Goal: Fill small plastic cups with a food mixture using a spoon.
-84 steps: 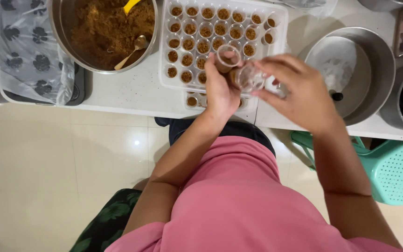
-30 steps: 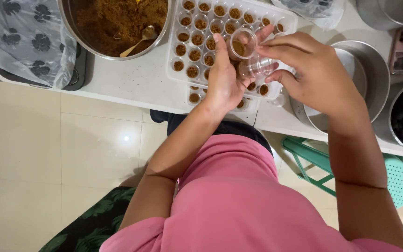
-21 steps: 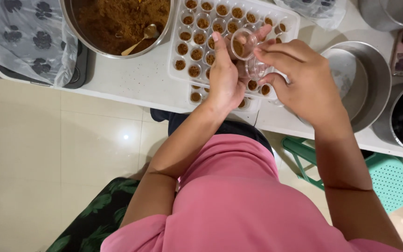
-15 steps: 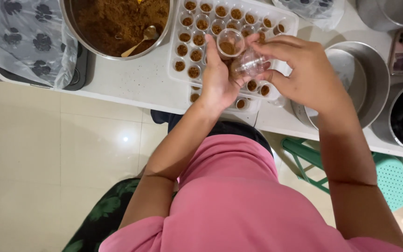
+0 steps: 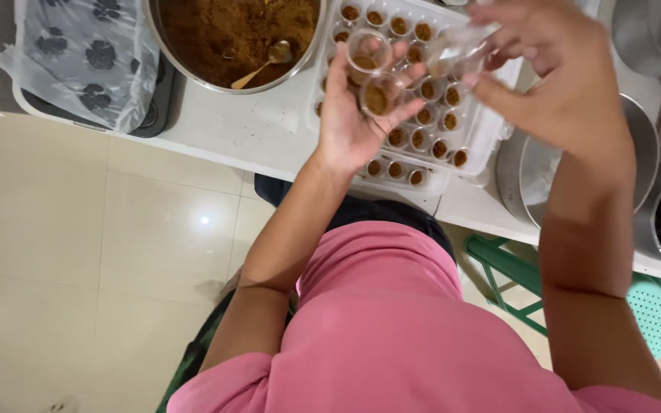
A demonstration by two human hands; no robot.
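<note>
White table (image 5: 239,130) carries our tray (image 5: 491,134); our left hand (image 5: 353,115) pinches 2 filled cups (image 5: 372,76), right hand (image 5: 552,84) grips clear empty cups (image 5: 457,53). Light, flimsy, best held by the rims.

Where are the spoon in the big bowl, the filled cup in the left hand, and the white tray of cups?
spoon (image 5: 263,63), head view, on its handle.
filled cup (image 5: 377,97), head view, on the brown filling.
left hand (image 5: 355,122), head view, on the palm.
white tray (image 5: 491,126), head view, on its right rim.

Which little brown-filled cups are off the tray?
The two small clear plastic cups held in the left hand; all the others sit in the white tray.
</note>
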